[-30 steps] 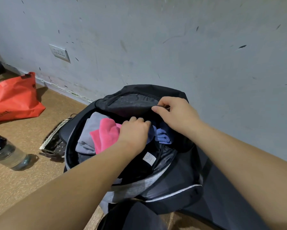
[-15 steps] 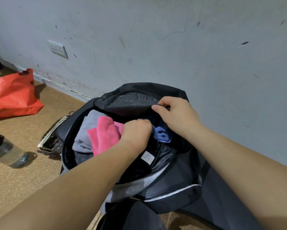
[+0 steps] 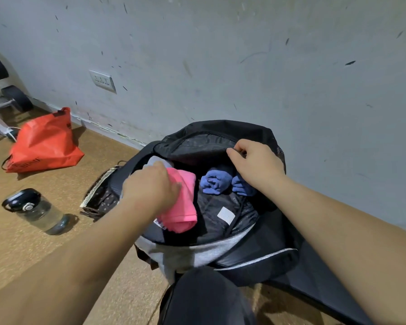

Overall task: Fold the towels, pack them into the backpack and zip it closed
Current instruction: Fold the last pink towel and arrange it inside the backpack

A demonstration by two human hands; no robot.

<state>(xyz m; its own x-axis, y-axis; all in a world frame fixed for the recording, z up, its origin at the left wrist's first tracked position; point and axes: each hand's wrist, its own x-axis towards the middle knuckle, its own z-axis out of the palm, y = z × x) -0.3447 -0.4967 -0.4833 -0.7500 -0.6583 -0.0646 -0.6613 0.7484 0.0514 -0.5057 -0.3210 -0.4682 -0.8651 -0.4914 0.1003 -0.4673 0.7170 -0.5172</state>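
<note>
Pinching the upper flap of the open backpack [image 3: 263, 249], the right hand [image 3: 258, 167] held its mouth wide. Inside the backpack, the left hand [image 3: 150, 191] lay on the pink towel [image 3: 185, 207], too blurred to tell gripping from pressing, hiding most of the grey towel [image 3: 156, 160]. The rolled blue towel [image 3: 214, 181] lay beside them.

A single wide-angle camera worn on the person's head looks forward and steeply down from close above the open backpack [image 3: 256, 256], which fills the middle of the view, with the floor [image 3: 21, 242] stretching left and the wall [image 3: 244, 55] closing off the far edge.
</note>
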